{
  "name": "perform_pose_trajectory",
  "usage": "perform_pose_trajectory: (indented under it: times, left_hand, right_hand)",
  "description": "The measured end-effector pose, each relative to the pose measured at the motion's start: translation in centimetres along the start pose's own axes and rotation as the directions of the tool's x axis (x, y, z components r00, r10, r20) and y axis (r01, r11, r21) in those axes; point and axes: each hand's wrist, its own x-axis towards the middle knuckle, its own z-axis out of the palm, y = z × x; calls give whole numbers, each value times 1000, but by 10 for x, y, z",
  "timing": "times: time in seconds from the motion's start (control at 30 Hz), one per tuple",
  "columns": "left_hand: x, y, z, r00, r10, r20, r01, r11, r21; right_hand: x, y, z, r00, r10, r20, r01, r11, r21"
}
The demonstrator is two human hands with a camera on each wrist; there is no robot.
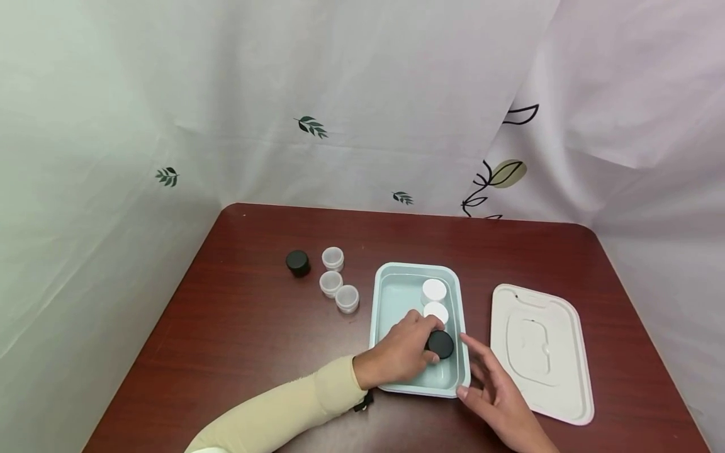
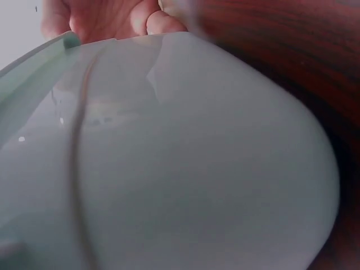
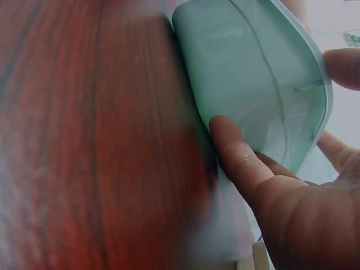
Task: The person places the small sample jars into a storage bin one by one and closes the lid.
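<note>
My left hand point(image 1: 403, 349) reaches over the left side of a pale blue-green tray point(image 1: 416, 390). Its thumb and fingers grip a black round jar point(image 1: 440, 345) inside the tray, on the right. Two round containers with white lids, the far one point(image 1: 434, 290) and the nearer one point(image 1: 436, 312), stand in a line beyond the black jar. Fairly straight fingers of my right hand point(image 1: 498, 396) touch the tray's outer right side near its front corner. The right wrist view shows a fingertip of that hand against the tray's wall point(image 3: 247, 73). In the left wrist view, the outer wall point(image 2: 208, 140) fills most of the picture.
Left of the tray stand small translucent round containers point(image 1: 331, 284) in a loose group, and another black jar point(image 1: 297, 263). A white rectangular lid point(image 1: 540, 352) lies to the right on the dark red wooden table point(image 1: 243, 340). Patterned white cloth point(image 1: 368, 94) hangs behind the table.
</note>
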Motion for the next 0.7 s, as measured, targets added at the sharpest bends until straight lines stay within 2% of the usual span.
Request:
perform_pose_trajectory:
  times: [0.17,0.47,0.7]
  left_hand:
    - [0,1,-1,1000,3,5,-3,1000,10]
    - [-1,1,-7,1000,-16,9,16,1000,-1]
    - [-3,4,-16,999,-36,3,36,999,5]
  right_hand:
    - [-1,-1,0,1000,-12,7,12,1000,0]
    - [-1,-3,0,1000,29,-1,-29,1000,-2]
    - [0,-3,-1,1000,-13,11,13,1000,-11]
